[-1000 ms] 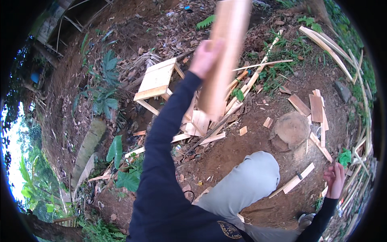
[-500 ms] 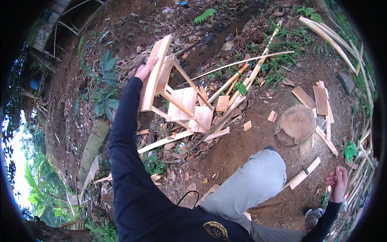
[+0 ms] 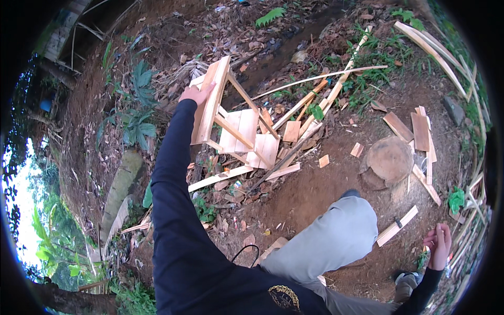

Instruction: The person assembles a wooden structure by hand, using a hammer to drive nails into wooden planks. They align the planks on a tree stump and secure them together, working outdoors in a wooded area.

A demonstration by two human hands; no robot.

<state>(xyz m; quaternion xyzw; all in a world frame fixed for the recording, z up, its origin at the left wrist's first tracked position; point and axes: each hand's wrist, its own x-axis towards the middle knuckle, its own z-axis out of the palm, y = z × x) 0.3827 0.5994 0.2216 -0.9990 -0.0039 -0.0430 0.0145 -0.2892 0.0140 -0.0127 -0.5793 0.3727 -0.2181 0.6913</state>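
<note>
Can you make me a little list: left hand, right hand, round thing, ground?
Left hand: holding a long board
Near the board: wooden frame with legs
Right hand: loosely curled, nothing seen in it
Round thing: tree stump, thin boards beside it
Ground: brown soil, scattered wood pieces

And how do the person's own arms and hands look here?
Both the left hand and right hand are bare, with no gloves showing. The left sleeve and right sleeve are long, dark navy or black, reaching the wrists, with no visible markings.
</note>
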